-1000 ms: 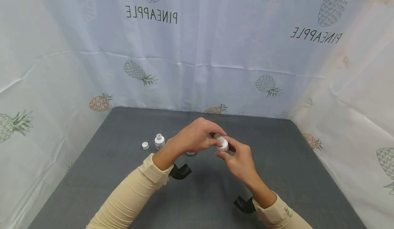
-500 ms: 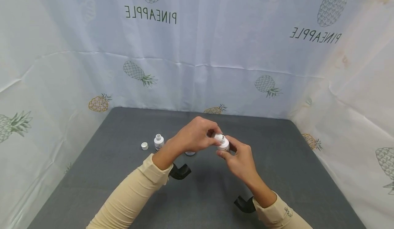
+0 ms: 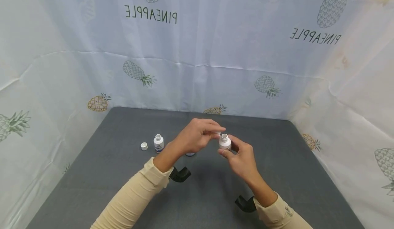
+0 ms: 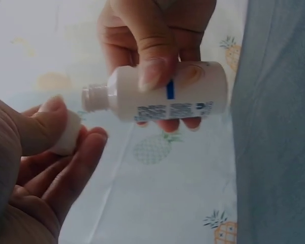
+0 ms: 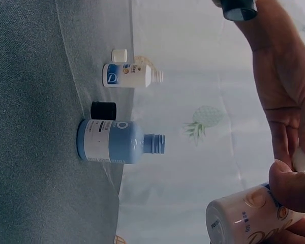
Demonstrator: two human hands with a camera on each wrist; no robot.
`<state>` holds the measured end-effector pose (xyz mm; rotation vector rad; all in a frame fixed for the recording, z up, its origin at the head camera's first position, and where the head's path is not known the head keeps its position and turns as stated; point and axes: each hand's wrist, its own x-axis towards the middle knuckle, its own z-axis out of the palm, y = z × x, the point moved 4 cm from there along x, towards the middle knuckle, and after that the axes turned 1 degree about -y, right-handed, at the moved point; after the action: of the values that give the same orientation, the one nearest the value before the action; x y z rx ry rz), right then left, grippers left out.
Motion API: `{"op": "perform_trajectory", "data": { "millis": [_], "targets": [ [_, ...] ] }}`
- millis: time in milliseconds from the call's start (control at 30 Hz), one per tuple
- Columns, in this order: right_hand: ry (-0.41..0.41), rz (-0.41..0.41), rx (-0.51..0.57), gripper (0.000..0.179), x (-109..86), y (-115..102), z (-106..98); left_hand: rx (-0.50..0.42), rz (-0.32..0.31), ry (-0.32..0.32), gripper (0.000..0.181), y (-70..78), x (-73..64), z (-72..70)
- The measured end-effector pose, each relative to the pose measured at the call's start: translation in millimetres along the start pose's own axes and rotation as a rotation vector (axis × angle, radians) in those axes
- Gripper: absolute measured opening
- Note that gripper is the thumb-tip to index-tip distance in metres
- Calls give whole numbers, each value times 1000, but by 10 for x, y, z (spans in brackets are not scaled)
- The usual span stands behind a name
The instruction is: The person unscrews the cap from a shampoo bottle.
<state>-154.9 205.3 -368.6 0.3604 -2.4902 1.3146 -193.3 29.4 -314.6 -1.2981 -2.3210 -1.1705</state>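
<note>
My right hand [image 3: 243,158] grips a small white bottle [image 3: 225,143] round its body, above the table. Its threaded neck is bare, as the left wrist view also shows. Just left of the neck, my left hand [image 3: 197,135] pinches a white screw cap [image 4: 69,133] between thumb and fingers, apart from the bottle. On the table stand a second uncapped white bottle [image 3: 158,143] with a white cap [image 3: 144,146] beside it, and an uncapped blue bottle [image 5: 117,142] with a black cap [image 5: 103,110] beside it. In the head view, my left hand and forearm hide most of the blue bottle.
The dark grey table [image 3: 123,177] is enclosed at the back and sides by a white curtain [image 3: 197,85] with pineapple prints. Black curved pieces stick out at the left wrist [image 3: 180,175] and the right wrist [image 3: 245,204].
The cap has come off the white bottle in my right hand. My left hand has drawn it a little to the left, so the bottle's open neck shows.
</note>
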Motion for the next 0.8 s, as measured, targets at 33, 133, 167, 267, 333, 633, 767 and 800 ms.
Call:
{"op": "perform_trajectory", "data": {
  "millis": [33,133,167,267,333,633,767,800],
  "targets": [
    [3,1,-1,48,0,0,-4,-10,0,12,27,-10,-6,8],
    [11,3,-6,49,2,1,-16,-51,-4,57,26,-45,-30,31],
    [15,4,-7,49,3,3,-20,-64,-7,73,26,-57,-38,40],
    [21,13,-8,49,6,9,-31,-89,-32,120,26,-103,-62,74],
    [24,20,-7,48,6,12,-36,-100,-58,149,26,-131,-79,97],
    [29,44,-5,48,18,41,-45,-174,-192,217,24,-232,-142,192],
    [32,55,1,48,29,70,-43,-205,-221,220,26,-281,-166,240],
    [34,57,6,48,31,77,-44,-211,-222,218,28,-292,-170,253]
  ]
}}
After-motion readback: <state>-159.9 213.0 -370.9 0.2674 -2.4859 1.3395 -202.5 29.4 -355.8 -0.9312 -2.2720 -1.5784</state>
